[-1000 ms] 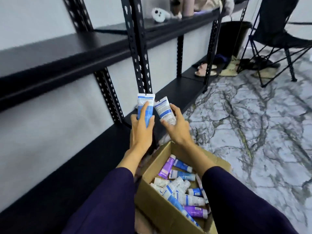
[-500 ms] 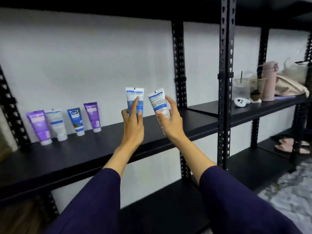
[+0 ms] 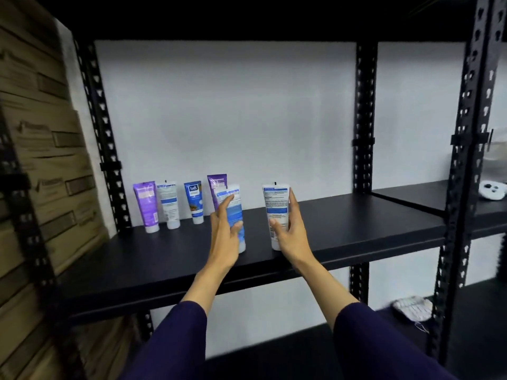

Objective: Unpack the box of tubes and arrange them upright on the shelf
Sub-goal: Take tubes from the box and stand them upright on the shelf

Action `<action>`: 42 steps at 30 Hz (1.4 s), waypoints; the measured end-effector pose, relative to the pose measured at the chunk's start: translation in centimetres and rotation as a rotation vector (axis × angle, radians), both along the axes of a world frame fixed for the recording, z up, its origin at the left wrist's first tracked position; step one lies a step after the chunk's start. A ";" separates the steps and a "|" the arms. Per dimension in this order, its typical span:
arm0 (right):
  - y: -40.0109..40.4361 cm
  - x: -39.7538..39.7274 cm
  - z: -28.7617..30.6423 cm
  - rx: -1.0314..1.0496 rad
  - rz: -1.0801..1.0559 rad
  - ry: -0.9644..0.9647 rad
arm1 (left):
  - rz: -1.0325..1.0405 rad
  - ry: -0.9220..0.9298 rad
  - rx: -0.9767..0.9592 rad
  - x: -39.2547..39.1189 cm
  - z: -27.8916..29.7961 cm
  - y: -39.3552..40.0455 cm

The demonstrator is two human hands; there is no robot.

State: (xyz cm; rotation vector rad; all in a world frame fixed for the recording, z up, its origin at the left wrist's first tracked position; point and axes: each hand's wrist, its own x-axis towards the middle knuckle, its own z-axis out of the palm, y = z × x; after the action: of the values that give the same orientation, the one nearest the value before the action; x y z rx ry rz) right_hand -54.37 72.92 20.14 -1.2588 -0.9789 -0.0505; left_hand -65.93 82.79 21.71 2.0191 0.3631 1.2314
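Each hand's fingers grasp a blue-and-white tube, left hand (image 3: 223,239), right hand (image 3: 290,231), near the "Safi" tube (image 3: 195,201).

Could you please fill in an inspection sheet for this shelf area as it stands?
Surface: black shelf, matte.
Job's things: four tubes upright at back left; blue tube and white tube in hand, caps down.
Clutter: white gadget on the next shelf.
Grippers: left hand holds the blue tube; right hand holds the white tube.
Cables: nothing seen.
Surroundings: cardboard boxes at left, white wall behind.
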 end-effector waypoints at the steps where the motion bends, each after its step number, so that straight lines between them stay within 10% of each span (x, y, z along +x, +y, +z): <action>1: -0.1 0.0 0.0 -0.009 -0.004 0.000 | -0.019 0.001 0.015 0.1 -0.2 0.2; 24: 2.4 1.9 1.1 -0.606 -0.337 -0.260 | 0.034 0.284 0.062 3.2 -0.6 4.3; 42: 13.9 13.1 0.5 -0.561 -0.226 -0.314 | 0.058 0.242 0.045 14.2 -1.7 14.4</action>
State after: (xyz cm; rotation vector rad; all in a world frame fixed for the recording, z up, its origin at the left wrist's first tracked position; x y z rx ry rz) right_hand -41.24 86.77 20.69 -1.9181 -1.1588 -0.1620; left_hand -51.74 97.20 19.98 2.2170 0.5179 1.0386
